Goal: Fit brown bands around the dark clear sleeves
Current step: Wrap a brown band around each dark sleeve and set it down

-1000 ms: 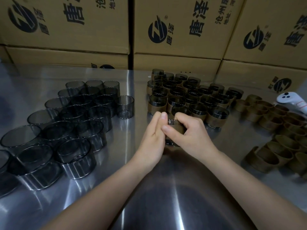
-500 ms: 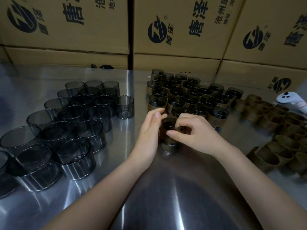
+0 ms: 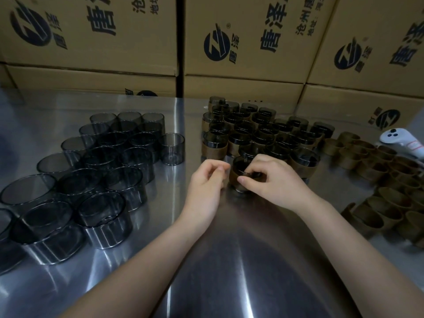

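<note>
The right hand (image 3: 273,182) has its grip closed on one dark clear sleeve (image 3: 239,166), with the thumb on the near side and the fingers curled over the far rim. The sleeve stands upright on the steel counter (image 3: 229,260), just in front of the finished group. A brown band (image 3: 234,180) wraps its lower part, leaving the dark rim showing above.

The left hand (image 3: 206,184) sits just beside the sleeve on its left. Its grip is slack, with loosely curled fingers and the thumb near the fingertips, and nothing is seen in it. Whether its fingertips touch the band I cannot tell.

Behind the hands, the banded sleeves (image 3: 261,134) stand packed in close rows. Well apart on the left, the bare sleeves (image 3: 110,161) stand in a cluster, smoky grey and without bands. On the right, the loose brown bands (image 3: 378,168) lie in a heap, some upright and some tipped. A white controller (image 3: 399,141) lies at the counter's far right edge. Printed cardboard boxes (image 3: 91,42) are stacked along the back.
</note>
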{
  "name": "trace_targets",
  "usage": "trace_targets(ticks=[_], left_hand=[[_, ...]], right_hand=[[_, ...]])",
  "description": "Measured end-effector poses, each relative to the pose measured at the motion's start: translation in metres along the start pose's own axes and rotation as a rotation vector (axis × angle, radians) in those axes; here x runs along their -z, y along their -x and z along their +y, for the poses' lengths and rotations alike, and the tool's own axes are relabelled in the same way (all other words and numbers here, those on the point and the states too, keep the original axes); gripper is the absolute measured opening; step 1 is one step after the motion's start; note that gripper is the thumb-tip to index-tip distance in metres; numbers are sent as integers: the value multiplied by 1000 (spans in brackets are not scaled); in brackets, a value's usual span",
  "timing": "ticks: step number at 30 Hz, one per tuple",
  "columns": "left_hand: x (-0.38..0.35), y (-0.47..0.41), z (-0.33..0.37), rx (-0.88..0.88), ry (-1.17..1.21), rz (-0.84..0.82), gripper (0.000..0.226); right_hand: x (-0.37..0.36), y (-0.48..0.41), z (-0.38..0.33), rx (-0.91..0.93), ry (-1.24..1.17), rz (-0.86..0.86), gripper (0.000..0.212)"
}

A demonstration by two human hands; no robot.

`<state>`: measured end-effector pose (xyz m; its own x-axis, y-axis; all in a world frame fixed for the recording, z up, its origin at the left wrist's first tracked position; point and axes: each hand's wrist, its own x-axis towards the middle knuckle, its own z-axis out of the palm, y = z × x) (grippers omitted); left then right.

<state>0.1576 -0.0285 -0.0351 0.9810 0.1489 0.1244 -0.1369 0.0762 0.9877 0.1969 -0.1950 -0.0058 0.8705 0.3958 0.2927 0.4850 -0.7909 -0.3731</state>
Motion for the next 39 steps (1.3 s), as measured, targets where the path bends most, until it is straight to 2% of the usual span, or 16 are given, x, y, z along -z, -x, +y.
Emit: trace_targets(ticks=[6,12,15,18,24,30,34,39], left_hand=[[1,5,3,-66,-115,1,22],[13,-1,9,-263,-511,157,25],[25,-9,9,-241,-703,212,39],[35,-16,10,-181,-795,233,56],[41,-20,7,-83,-904,166,74],[38,-16,9,-134,-951,169,71],[36,-14,11,-159,-965,194,66],[33,-10,13,-191,-963,219,58]], right_hand=[[-4,-3,10,-11,-6,63,29],[-8,-6,16,-33,-29,113,31],[-10,-6,16,-31,-18,146,35],[-11,-5,14,-33,-16,154,39],[-6,-3,12,-19,-55,157,49],[-1,-1,12,28,-163,430,22],[10,-1,19,-87,-148,610,17],[40,3,38,-438,-75,749,21]])
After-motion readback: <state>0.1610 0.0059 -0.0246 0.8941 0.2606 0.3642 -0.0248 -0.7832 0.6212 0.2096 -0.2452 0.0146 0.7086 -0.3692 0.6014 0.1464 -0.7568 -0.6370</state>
